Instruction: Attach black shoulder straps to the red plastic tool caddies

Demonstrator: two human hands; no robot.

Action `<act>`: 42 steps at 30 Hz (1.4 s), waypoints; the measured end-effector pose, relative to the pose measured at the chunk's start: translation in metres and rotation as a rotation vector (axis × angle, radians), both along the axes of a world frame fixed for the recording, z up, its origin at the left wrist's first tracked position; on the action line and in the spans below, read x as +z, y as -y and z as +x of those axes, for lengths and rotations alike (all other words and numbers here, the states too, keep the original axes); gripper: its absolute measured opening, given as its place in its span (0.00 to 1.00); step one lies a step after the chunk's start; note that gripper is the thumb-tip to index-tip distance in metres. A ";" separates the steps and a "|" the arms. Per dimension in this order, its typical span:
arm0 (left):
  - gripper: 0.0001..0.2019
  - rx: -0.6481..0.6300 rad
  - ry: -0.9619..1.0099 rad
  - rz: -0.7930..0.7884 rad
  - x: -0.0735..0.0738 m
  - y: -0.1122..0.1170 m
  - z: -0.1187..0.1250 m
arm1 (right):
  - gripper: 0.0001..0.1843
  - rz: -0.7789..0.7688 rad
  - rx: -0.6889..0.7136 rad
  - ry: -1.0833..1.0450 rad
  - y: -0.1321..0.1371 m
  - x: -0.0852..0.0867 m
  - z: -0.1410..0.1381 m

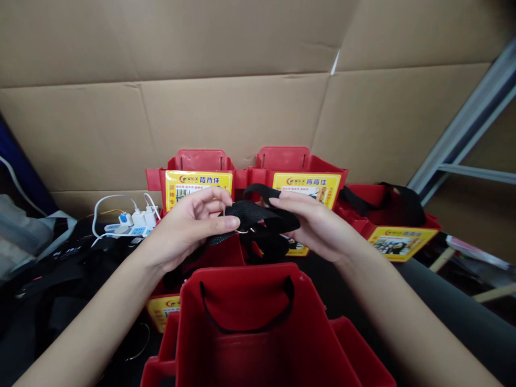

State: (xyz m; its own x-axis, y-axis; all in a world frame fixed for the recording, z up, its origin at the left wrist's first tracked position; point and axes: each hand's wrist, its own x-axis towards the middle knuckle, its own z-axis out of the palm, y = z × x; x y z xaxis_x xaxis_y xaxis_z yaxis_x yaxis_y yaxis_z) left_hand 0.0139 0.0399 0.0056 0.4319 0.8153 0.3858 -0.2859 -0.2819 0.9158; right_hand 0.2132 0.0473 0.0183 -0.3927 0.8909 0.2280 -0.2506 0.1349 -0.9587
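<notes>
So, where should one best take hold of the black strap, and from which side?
Probably the flat stretch of the black strap between the two hands, pinched across its width from above. It lies roughly level there, broad face up. The left hand and right hand pinch it on either side, and a small metal ring hangs beneath.

The near red bin (242, 344) ran off the bottom edge. The left hand (187, 228) covered part of a far yellow label (199, 180) — its print too small to read — and the black strap (262, 212) hid most of a metal ring (243, 231).
</notes>
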 end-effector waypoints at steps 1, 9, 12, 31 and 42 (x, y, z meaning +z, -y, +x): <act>0.10 0.022 0.019 -0.015 0.000 0.000 -0.001 | 0.05 0.036 -0.021 -0.042 0.000 0.001 0.000; 0.10 0.242 0.086 -0.089 0.000 -0.006 0.001 | 0.10 0.126 -0.066 -0.245 0.009 0.011 0.008; 0.10 0.263 0.095 -0.070 -0.001 -0.006 0.002 | 0.07 -0.032 -0.064 -0.170 0.011 0.006 0.000; 0.07 0.584 -0.119 0.341 -0.004 0.000 0.009 | 0.07 0.058 -0.142 0.101 0.008 -0.009 -0.015; 0.09 0.564 -0.310 0.442 -0.005 -0.002 0.009 | 0.04 -0.101 0.061 -0.051 0.001 -0.009 -0.005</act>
State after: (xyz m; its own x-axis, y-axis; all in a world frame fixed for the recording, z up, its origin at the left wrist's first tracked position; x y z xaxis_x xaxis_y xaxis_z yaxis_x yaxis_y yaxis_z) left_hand 0.0233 0.0416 0.0007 0.1387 0.7421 0.6558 0.2597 -0.6663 0.6990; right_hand 0.2078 0.0468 0.0096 -0.4368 0.8854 0.1591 -0.3044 0.0210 -0.9523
